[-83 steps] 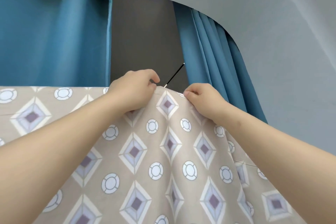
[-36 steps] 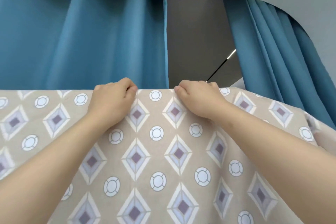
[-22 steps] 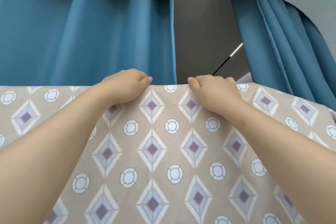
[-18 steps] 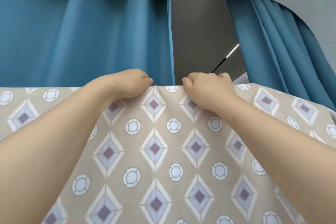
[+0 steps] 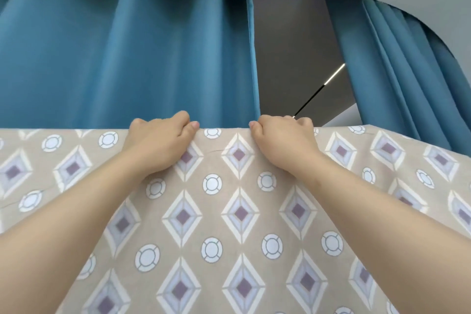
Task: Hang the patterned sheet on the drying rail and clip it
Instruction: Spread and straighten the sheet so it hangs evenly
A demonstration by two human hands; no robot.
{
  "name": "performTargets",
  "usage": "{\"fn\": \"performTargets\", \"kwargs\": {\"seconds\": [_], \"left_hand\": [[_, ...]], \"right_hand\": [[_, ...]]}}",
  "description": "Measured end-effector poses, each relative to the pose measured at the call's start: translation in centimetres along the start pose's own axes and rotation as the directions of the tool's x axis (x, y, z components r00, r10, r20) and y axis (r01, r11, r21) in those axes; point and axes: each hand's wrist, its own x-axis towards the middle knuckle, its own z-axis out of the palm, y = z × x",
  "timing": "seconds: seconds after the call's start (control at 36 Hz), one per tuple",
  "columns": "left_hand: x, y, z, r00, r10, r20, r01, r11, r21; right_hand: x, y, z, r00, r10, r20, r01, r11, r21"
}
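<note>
Left hand (image 5: 160, 143): arm stretched up and forward, fingers curled over the sheet's top edge, thumb in front, gripping it.
Right hand (image 5: 283, 143): same grip, a short strip of edge between the two.
Patterned sheet (image 5: 229, 211): beige with purple diamonds and white rings, draped level in front of the blue curtains (image 5: 127, 58); the rail beneath is hidden.
Change: two seconds ago the sheet dropped away just right of the right hand; now it spreads past it.
</note>
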Motion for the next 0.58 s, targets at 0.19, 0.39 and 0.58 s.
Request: {"fn": "performTargets", "kwargs": {"seconds": [0.19,0.39,0.58], "left_hand": [[1.5,0.7,-1.6,0.978,-0.035,0.204,0.046,0.998,-0.05],[-1.7,-4.5,-2.9,0.993,-0.119,-0.006,0.119,0.986,0.118],[-2.0,-9.0,-4.4,0.984,-0.174,0.028,0.175,0.984,-0.03]], "right_hand": [[0.1,-2.2,0.9,0.993,-0.107,-0.053,0.106,0.994,-0.021],[-0.1,-2.3,0.4,0.994,-0.101,-0.031,0.1,0.995,-0.01],[-0.6,-5.3,-0.2,1.0,0.002,-0.01,-0.001,0.992,0.124]]}}
